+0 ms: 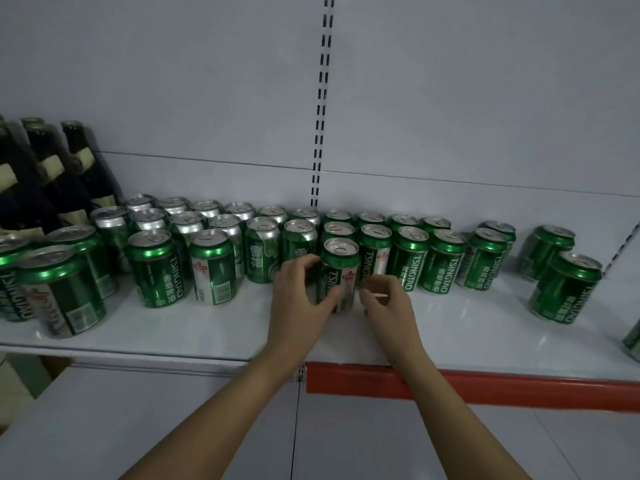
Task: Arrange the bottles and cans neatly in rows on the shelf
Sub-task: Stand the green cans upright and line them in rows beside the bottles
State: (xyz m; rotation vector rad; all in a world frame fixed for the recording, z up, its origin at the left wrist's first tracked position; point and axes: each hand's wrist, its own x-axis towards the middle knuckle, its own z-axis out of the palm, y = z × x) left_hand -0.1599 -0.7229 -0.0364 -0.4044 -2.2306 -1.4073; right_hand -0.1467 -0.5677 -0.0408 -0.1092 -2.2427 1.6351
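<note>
A green beer can [341,263] stands upright on the white shelf [221,330], in front of the middle rows of cans. My left hand [298,303] grips its left side with curled fingers and thumb. My right hand [384,303] sits at the can's lower right, fingers curled toward it; actual contact is unclear. Several more green cans [408,261] stand in rows behind and to both sides. Dark bottles [65,174] stand at the far left.
Two loose cans [568,289] stand apart at the right, and another can [633,337] is cut off by the right edge. Large cans [59,289] crowd the left front. A red price strip [450,384] runs along the shelf's front edge. A slotted upright [320,133] divides the back panel.
</note>
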